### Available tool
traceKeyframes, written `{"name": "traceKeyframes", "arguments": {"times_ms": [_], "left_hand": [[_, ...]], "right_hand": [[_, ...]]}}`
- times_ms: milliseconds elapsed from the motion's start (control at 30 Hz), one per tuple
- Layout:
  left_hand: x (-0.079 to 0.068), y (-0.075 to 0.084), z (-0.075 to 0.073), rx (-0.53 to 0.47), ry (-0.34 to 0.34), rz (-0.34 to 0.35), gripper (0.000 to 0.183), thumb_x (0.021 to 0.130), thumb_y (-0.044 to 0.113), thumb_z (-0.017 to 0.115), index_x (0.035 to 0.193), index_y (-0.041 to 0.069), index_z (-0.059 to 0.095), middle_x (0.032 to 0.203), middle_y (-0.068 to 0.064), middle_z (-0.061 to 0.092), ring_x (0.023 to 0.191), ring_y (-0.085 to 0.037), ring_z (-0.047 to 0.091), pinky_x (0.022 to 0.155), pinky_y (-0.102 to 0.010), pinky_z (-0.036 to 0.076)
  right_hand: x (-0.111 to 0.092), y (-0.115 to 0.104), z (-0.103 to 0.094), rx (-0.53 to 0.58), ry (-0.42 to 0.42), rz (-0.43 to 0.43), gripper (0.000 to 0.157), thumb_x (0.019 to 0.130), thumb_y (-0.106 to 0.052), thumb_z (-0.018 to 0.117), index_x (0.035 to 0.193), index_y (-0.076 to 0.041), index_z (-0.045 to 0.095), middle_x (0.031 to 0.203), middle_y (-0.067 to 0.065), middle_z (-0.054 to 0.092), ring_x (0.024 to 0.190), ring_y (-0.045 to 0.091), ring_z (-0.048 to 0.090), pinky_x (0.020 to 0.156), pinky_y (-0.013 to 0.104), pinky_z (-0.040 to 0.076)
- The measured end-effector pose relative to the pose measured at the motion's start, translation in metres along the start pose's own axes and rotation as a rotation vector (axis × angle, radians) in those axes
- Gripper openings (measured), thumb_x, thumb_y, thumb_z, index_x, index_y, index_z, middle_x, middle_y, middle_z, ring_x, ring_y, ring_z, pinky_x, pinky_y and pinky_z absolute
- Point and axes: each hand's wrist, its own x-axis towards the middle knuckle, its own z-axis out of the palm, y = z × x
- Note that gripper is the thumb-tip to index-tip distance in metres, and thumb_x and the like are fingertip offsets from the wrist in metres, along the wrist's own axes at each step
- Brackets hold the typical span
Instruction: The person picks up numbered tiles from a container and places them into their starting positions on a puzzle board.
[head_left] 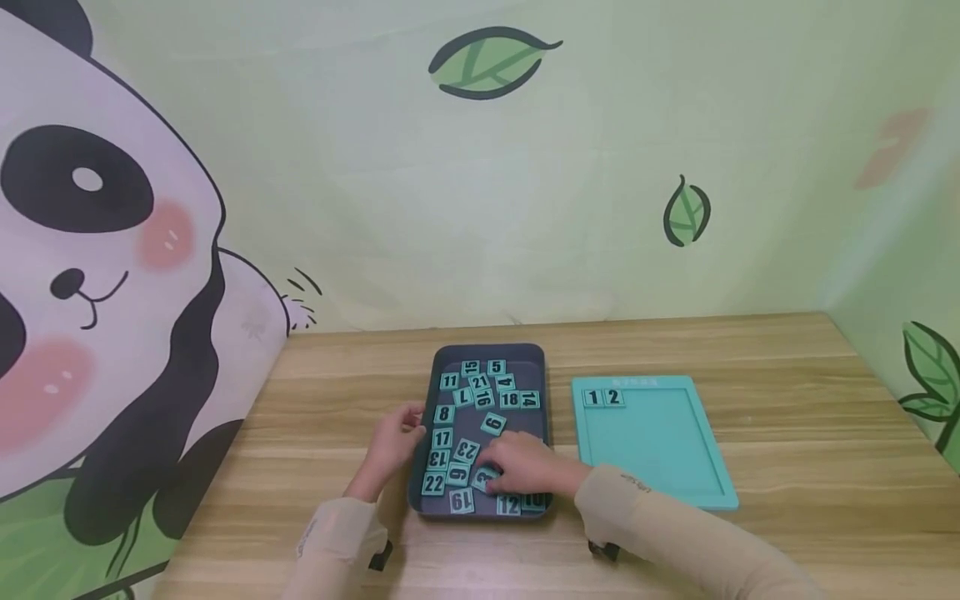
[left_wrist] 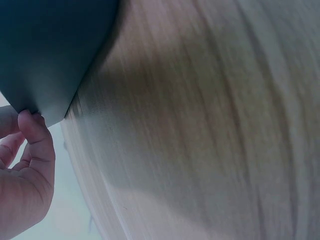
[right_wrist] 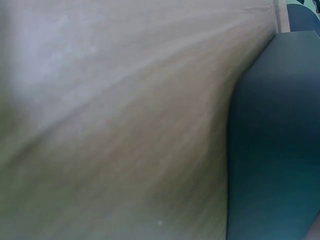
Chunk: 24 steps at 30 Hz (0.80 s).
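A dark rectangular tray (head_left: 487, 348) holds many teal number tiles, lying at various angles. At its left side my left hand (head_left: 395, 439) pinches the rim; the left wrist view shows the thumb (left_wrist: 35, 127) against the tray's outer wall (left_wrist: 55, 55). Inside the tray, my right hand (head_left: 528, 464) reaches in from the right, thumb and index finger at opposite sides of the number 3 tile (head_left: 483, 478), which they partly cover. Near those fingers lie the 23 tile (head_left: 467, 451) and the 12 tile (head_left: 508, 505). The right hand hides some tiles.
To the tray's right lies a teal board (head_left: 645, 450) with a raised frame; the 1 tile (head_left: 592, 398) and 2 tile (head_left: 613, 397) sit side by side in its upper left corner. Both stand on a wooden table (head_left: 337, 375), backed by a printed wall (head_left: 600, 275).
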Motion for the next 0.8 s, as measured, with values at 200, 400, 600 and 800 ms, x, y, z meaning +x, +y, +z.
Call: {"name": "traceKeyframes", "arguments": {"times_ms": [200,400,600,800], "left_hand": [[0.0008,0.0002,0.0001,0.002,0.003,-0.001,0.033,0.086,0.007,0.052,0.119,0.012,0.052,0.102,-0.010,0.056,0.090,-0.022,0.057,0.067,-0.029,0.052],[-0.0001,0.0001,-0.0010,0.012,0.002,0.004,0.033,0.086,0.008,0.052,0.119,0.011,0.052,0.103,-0.010,0.056,0.090,-0.022,0.057,0.070,-0.030,0.052],[0.0002,-0.0003,-0.0004,0.012,0.002,0.011,0.033,0.086,0.007,0.051,0.119,0.010,0.052,0.103,-0.011,0.056,0.090,-0.022,0.057,0.069,-0.030,0.052],[-0.0007,0.0002,-0.0002,0.015,0.006,0.012,0.033,0.086,0.006,0.051,0.119,0.009,0.052,0.103,-0.012,0.056,0.089,-0.023,0.057,0.068,-0.030,0.052]], "right_hand": [[0.0014,-0.0001,0.0028,-0.008,0.042,0.041,0.038,0.075,-0.042,0.063,0.107,-0.021,0.062,0.101,-0.002,0.063,0.093,0.013,0.055,0.087,0.033,0.044],[0.0010,0.0017,0.0044,-0.002,0.042,-0.004,0.043,0.073,-0.041,0.066,0.111,-0.022,0.060,0.105,-0.004,0.061,0.096,0.012,0.054,0.087,0.032,0.044],[0.0013,0.0023,0.0043,0.031,0.020,-0.014,0.035,0.075,-0.032,0.066,0.109,-0.022,0.062,0.099,-0.006,0.063,0.085,0.006,0.051,0.081,0.026,0.045],[-0.0009,0.0004,0.0030,-0.024,0.036,-0.043,0.033,0.076,-0.033,0.065,0.106,-0.021,0.063,0.091,-0.008,0.062,0.079,0.005,0.049,0.077,0.025,0.044]]}}
